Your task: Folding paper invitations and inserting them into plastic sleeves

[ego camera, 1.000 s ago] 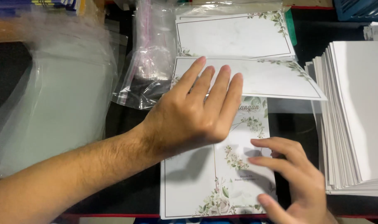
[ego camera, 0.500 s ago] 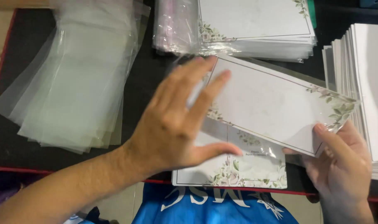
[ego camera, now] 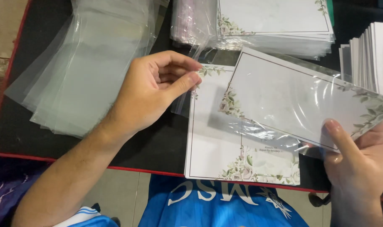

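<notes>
While the black counter [ego camera: 149, 147] with its red edge carries everything, the floral-bordered card [ego camera: 292, 94] sheathed in a clear sleeve serves as the landmark: it is held tilted above the counter, to the right of centre. Left of that card, well apart from it, a broad loose pile of empty clear sleeves [ego camera: 78, 71] fans out. Behind the card lies a stack of sleeved cards [ego camera: 275, 21]; to its right stands a tall stack of plain white sheets [ego camera: 372, 54]. Directly beneath the card, and partly covered by it, a flat floral card [ego camera: 212, 147] rests on the counter near its front edge.

The right hand [ego camera: 359, 159] grasps the sleeved card at its lower right corner, thumb on top. The left hand [ego camera: 153, 90], just left of the card, has its thumb and forefinger pinched together at the sleeve's open flap [ego camera: 187, 98]; it seems to be holding that thin film, though the plastic is too clear to be sure.

To do this step well, I would judge that the card should be kept steady by its corner while the flap is drawn taut and flat, so that the film lies without creases and the card's corners are not bent.
</notes>
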